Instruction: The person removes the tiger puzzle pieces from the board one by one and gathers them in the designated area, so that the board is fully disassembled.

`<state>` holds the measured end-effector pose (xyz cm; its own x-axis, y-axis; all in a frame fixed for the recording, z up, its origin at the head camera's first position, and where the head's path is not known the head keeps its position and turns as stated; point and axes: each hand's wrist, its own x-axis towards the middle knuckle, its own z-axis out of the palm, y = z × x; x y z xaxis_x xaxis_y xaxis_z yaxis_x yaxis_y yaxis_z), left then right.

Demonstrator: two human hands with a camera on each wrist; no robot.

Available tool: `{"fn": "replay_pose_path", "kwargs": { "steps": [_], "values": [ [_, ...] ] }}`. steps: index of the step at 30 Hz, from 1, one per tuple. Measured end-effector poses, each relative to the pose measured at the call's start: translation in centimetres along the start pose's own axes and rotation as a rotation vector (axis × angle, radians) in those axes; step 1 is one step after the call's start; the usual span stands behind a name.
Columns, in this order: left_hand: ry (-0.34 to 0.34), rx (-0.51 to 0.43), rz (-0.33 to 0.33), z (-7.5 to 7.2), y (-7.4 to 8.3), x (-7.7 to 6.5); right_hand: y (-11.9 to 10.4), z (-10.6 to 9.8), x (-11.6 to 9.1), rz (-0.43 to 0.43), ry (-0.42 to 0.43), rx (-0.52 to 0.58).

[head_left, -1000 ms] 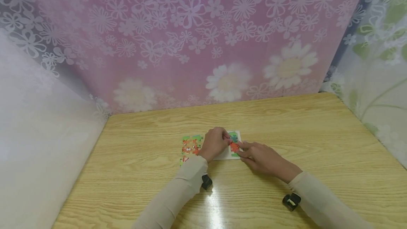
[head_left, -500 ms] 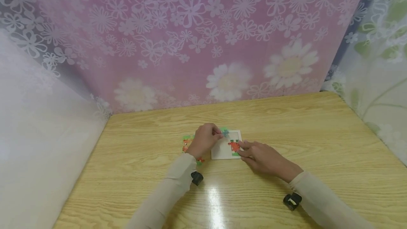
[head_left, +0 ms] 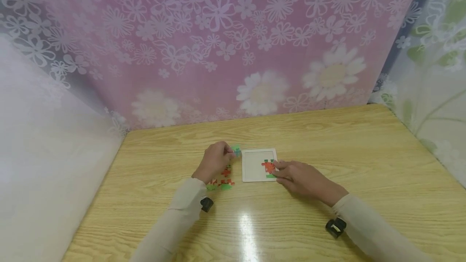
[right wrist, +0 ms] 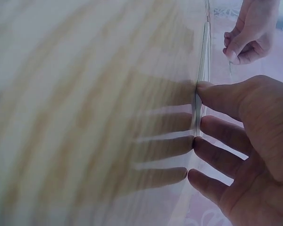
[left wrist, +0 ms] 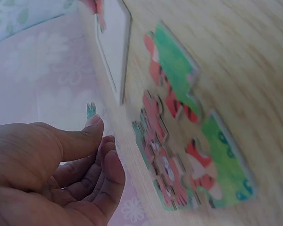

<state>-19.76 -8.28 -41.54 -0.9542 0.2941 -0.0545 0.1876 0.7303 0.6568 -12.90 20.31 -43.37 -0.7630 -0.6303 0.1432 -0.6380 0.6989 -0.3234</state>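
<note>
Between thumb and fingertips my left hand (head_left: pixel 214 161) pinches a green-and-blue puzzle piece (head_left: pixel 236 150), lifted just left of the white square puzzle tray (head_left: pixel 255 180). Only a sliver of that piece (left wrist: pixel 91 110) shows in the left wrist view. Inside the tray, at its lower right, lies an orange-red and green puzzle part (head_left: pixel 268 166); I cannot tell whether it is one piece or more. My right hand (head_left: pixel 302 179) rests at the tray's right side, with extended fingertips (right wrist: pixel 205 125) touching its edge and partly covering that part.
Several loose tiger-picture puzzle pieces (left wrist: pixel 167 165) lie on the wooden table (head_left: pixel 327 140) left of the tray, partly hidden by my left hand in the head view. A flowered pink curtain (head_left: pixel 218 72) hangs behind the table. Black wrist cameras sit on both sleeves.
My left hand has taken the green-and-blue piece out of the tray's upper right and carried it left, past the tray's left edge. The right hand has stayed almost still.
</note>
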Motion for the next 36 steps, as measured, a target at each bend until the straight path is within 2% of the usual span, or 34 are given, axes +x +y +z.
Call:
{"fn": "replay_pose_path", "kwargs": {
  "steps": [8, 16, 25, 36],
  "values": [
    [-0.001, 0.078, 0.028, -0.1, -0.3, -0.3, 0.5, -0.4, -0.9, 0.029, -0.008, -0.002],
    [-0.059, 0.124, 0.063, 0.3, -0.2, -0.1, 1.1, -0.4, -1.3, 0.017, 0.004, 0.046],
    [-0.101, 0.198, 0.086, 1.0, -0.1, 0.3, 1.2, -0.2, -1.2, 0.003, 0.019, 0.045],
    [-0.091, 0.263, 0.12, 1.3, 0.1, 0.9, 1.0, -0.2, -1.2, 0.019, 0.026, 0.042]
  ]
}}
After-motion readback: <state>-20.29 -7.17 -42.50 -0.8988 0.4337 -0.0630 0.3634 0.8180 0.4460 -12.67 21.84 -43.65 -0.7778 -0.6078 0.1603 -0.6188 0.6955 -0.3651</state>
